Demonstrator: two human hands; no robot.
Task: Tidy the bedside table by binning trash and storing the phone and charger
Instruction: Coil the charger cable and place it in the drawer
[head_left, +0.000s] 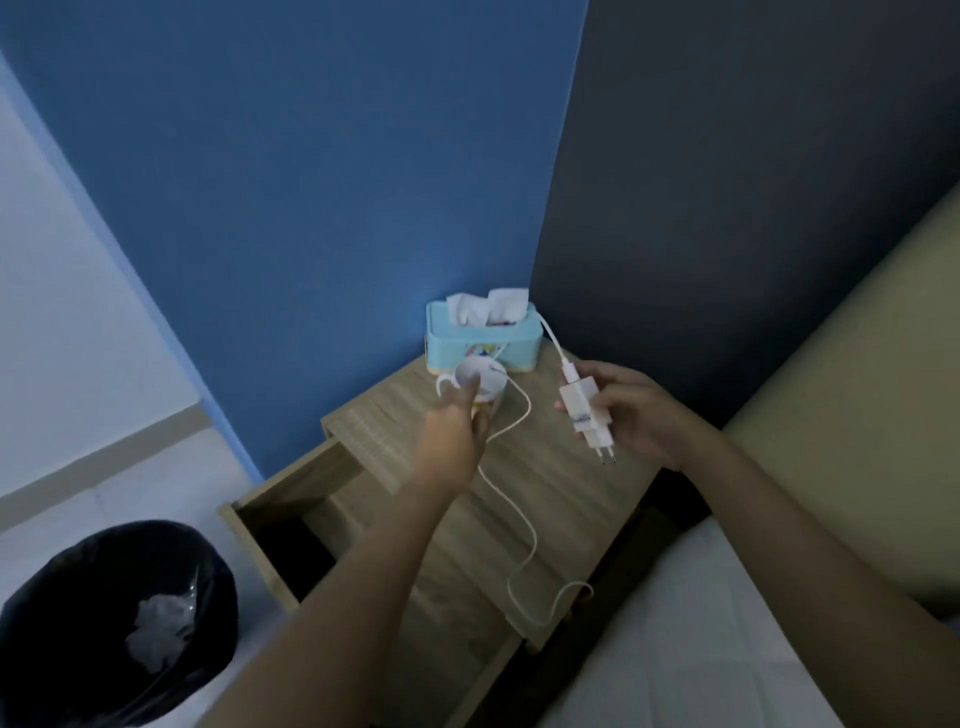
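Note:
My right hand (639, 415) holds a white charger plug (584, 410) above the wooden bedside table (576, 493), prongs pointing down toward me. Its white cable (524, 525) rises from the plug past the tissue box, loops by the mug and trails down across the tabletop to the front edge. My left hand (454, 441) is pinched on the cable beside a white mug (491, 382), fingertips reaching the mug's rim. The table's drawer (291, 499) stands pulled out to the left, its inside dark. No phone is visible.
A light-blue tissue box (483, 348) sits at the table's back corner against the blue wall. A black-lined bin (52, 597) with crumpled white trash (161, 629) stands on the floor at lower left. The bed (701, 649) borders the table on the right.

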